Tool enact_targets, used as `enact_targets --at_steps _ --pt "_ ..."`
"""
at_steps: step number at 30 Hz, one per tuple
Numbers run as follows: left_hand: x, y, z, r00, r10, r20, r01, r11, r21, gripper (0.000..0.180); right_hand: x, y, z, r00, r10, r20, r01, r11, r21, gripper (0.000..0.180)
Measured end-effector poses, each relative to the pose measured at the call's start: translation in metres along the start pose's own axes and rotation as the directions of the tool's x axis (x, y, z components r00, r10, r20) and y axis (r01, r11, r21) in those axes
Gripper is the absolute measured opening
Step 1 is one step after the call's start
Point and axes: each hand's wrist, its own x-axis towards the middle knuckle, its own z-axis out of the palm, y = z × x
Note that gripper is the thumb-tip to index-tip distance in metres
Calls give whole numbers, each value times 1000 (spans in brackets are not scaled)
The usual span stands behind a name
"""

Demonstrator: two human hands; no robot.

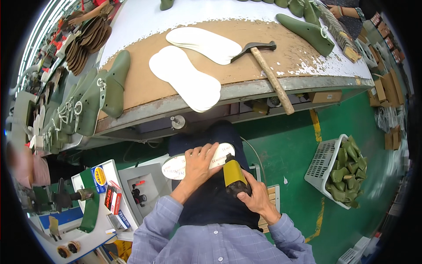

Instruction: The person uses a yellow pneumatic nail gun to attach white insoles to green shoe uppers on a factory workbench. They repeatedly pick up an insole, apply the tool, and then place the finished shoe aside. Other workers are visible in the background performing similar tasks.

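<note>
A white insole (175, 167) with printed marks lies across my lap. My left hand (199, 163) grips it from above, its fingers over the middle; whatever is under the insole is hidden. In my right hand (258, 196) is a yellow and black staple gun (234, 174), its nose at the insole's right end, close to my left fingertips. Whether the nose touches the insole I cannot tell. On the bench ahead lie two stacks of white insoles, a near stack (187, 79) and a far stack (202, 44), beside a wooden-handled hammer (270, 77).
Green shoe lasts (115, 83) stand along the bench's left side; another last (307, 35) lies at right. A white basket (323, 163) of green lasts sits on the floor. Small boxes (113, 198) fill a side shelf at left. Other people work at the far corners.
</note>
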Motion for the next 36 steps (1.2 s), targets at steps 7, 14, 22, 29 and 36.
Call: enact_targets --at_steps 7,14,22,29,36 --pt "-5 -7 5 1000 -23 -2 23 999 -45 78 9 -16 9 987 126 104 -114 987 -115 72" --pt "-46 -54 -32 1000 -17 -16 17 999 -31 91 23 -39 30 943 159 293 -107 977 -187 74" --pt "-111 -101 -14 967 -254 -8 222 860 -459 103 37 -49 74 895 122 429 -7 966 -260 79" --pt "-116 -106 -16 964 -264 14 242 857 -455 96 38 -38 106 914 28 405 95 956 -278 79" --pt "-118 -109 -7 968 -240 -75 183 876 -447 97 40 -39 114 923 -7 385 119 956 -268 77"
